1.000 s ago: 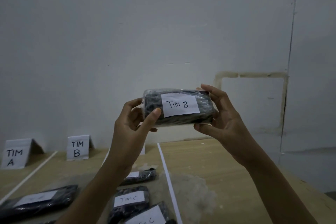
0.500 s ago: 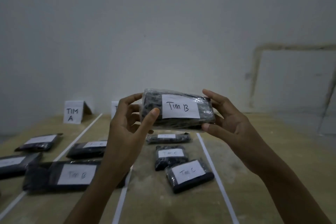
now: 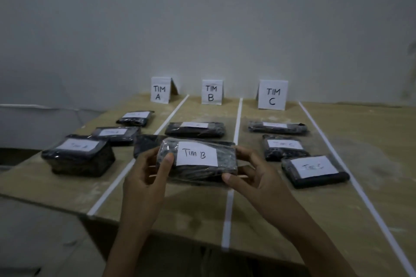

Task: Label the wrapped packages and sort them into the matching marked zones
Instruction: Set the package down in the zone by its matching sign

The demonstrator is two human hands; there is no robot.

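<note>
Tim B package (image 3: 198, 165), left grip (image 3: 144, 177) curled round one end, right grip (image 3: 254, 177) round the other, apparently above counter (image 3: 337, 209)

Dim, greyish, even light. A soft shadow lies on the table (image 3: 292, 220) under the held package (image 3: 198, 173). Far labels (image 3: 135, 115) are blurred; its own reads sharp.
</note>
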